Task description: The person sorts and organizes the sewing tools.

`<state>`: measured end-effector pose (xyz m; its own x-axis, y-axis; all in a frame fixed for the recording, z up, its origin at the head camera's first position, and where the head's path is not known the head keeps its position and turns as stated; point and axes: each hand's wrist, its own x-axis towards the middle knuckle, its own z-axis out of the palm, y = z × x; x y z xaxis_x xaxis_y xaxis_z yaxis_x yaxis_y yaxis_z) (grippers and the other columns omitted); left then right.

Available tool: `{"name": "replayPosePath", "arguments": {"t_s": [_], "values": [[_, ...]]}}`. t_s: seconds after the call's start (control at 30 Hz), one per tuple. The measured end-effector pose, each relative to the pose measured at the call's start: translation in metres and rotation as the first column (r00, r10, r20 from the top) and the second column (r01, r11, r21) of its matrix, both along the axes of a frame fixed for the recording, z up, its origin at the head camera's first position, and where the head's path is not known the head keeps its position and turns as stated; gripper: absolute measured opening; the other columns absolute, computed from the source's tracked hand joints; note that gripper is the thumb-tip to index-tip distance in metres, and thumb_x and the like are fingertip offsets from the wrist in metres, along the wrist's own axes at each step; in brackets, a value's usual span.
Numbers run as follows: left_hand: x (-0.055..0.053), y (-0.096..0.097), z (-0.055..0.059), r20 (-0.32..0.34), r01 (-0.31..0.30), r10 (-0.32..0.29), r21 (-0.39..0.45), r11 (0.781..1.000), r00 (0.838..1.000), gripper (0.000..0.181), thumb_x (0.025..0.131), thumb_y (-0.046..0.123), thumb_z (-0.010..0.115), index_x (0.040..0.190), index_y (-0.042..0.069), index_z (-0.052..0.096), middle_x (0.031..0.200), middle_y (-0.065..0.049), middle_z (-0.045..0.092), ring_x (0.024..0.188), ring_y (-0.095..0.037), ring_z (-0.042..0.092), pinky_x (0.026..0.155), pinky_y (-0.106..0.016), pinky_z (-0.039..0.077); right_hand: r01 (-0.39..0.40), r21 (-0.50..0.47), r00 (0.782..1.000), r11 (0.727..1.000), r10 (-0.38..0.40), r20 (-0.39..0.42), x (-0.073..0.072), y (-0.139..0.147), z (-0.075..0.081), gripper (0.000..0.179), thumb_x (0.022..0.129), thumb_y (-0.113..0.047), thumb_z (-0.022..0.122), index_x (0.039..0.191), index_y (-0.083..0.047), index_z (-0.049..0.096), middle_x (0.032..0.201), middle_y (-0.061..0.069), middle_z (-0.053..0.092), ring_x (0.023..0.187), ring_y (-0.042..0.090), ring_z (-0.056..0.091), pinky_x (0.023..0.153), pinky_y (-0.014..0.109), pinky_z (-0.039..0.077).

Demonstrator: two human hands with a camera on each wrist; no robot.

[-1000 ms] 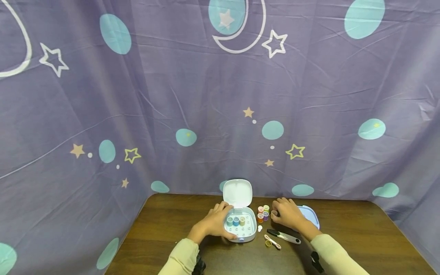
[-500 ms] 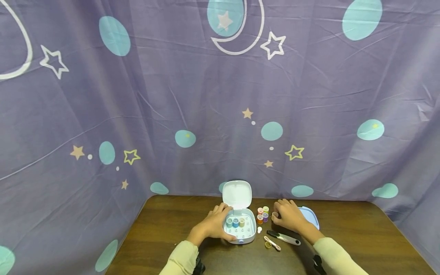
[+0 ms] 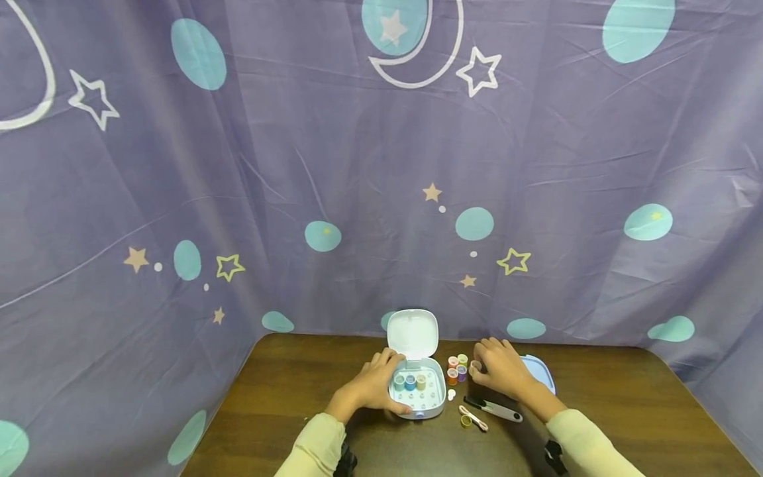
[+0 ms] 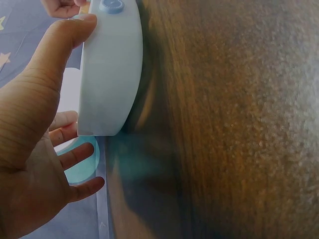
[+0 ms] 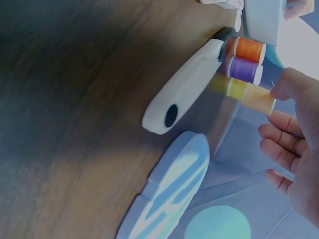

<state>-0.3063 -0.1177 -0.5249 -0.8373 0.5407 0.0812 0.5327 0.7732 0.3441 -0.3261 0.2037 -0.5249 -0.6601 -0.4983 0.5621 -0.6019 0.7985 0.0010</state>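
My left hand (image 3: pixel 372 386) grips a pale blue sewing box (image 3: pixel 432 412) at its left side. Its thumb (image 4: pixel 70 32) presses the front wall near the latch, while the other fingers spread behind. The lid (image 3: pixel 412 334) stands raised. Three thread spools, one teal (image 3: pixel 399 382), one blue (image 3: pixel 410 383) and one beige (image 3: pixel 421 382), stand on the back row of pegs. My right hand (image 3: pixel 503 371) pinches a peach thread spool (image 5: pixel 258 99) between thumb and fingers. Left of that hand, an orange spool (image 5: pixel 250 50), a purple spool (image 5: pixel 243 69) and others stand grouped on the table.
A white-handled tool with a black end (image 5: pixel 184 84) lies before the right hand. Beyond that wrist is a light blue piece (image 3: pixel 539 373). A pale pink bundle (image 3: pixel 475 420), a yellow ring (image 3: pixel 465 421) and small white pieces (image 3: pixel 451 395) lie near the box.
My right hand, with the peach spool, has shifted very slightly upward in the head view. The left hand stays on the box. The head view itself has moved a little.
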Motion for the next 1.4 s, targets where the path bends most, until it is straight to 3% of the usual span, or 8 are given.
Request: {"name": "replayPosePath", "arguments": {"t_s": [0.37, 0.87, 1.07, 1.4], "values": [[-0.001, 0.0, -0.001, -0.011, 0.008, -0.008, 0.003, 1.0, 1.0, 0.102, 0.066, 0.054, 0.091, 0.146, 0.01, 0.046, 0.133, -0.004, 0.047, 0.115, -0.021, 0.046, 0.093, -0.038, 0.043, -0.051, -0.048, 0.998, 0.998, 0.05, -0.028, 0.001, -0.014, 0.012, 0.022, 0.068, -0.019, 0.076, 0.072, -0.017, 0.055, 0.071, -0.011, 0.044, 0.07, 0.009, 0.041, 0.067, 0.029, 0.033], [0.0, 0.0, 0.0, -0.006, 0.005, -0.005, 0.0, 1.0, 1.0, 0.103, 0.066, 0.054, 0.091, 0.147, 0.009, 0.045, 0.133, -0.005, 0.047, 0.116, -0.021, 0.046, 0.093, -0.038, 0.043, -0.113, -0.07, 0.993, 0.991, 0.114, 0.023, 0.009, -0.035, 0.022, 0.017, 0.076, -0.017, 0.076, 0.081, -0.015, 0.061, 0.075, -0.004, 0.056, 0.073, 0.006, 0.043, 0.069, 0.026, 0.035], [-0.002, 0.0, -0.001, 0.01, -0.003, 0.003, 0.001, 1.0, 1.0, 0.105, 0.066, 0.054, 0.091, 0.148, 0.009, 0.044, 0.134, -0.005, 0.046, 0.116, -0.021, 0.046, 0.095, -0.039, 0.043, -0.122, -0.073, 0.99, 0.99, 0.127, 0.067, 0.012, -0.039, 0.024, 0.015, 0.079, -0.015, 0.075, 0.083, -0.016, 0.061, 0.074, -0.005, 0.055, 0.073, 0.005, 0.043, 0.069, 0.026, 0.035], [-0.004, -0.001, -0.004, 0.017, -0.008, 0.008, 0.007, 1.0, 1.0, 0.105, 0.066, 0.054, 0.091, 0.147, 0.009, 0.044, 0.134, -0.004, 0.046, 0.117, -0.021, 0.046, 0.093, -0.04, 0.044, -0.166, -0.049, 0.983, 0.985, 0.169, 0.071, 0.013, -0.044, 0.024, 0.012, 0.082, -0.018, 0.075, 0.084, -0.018, 0.063, 0.075, -0.009, 0.054, 0.074, 0.005, 0.044, 0.069, 0.025, 0.035]]}}
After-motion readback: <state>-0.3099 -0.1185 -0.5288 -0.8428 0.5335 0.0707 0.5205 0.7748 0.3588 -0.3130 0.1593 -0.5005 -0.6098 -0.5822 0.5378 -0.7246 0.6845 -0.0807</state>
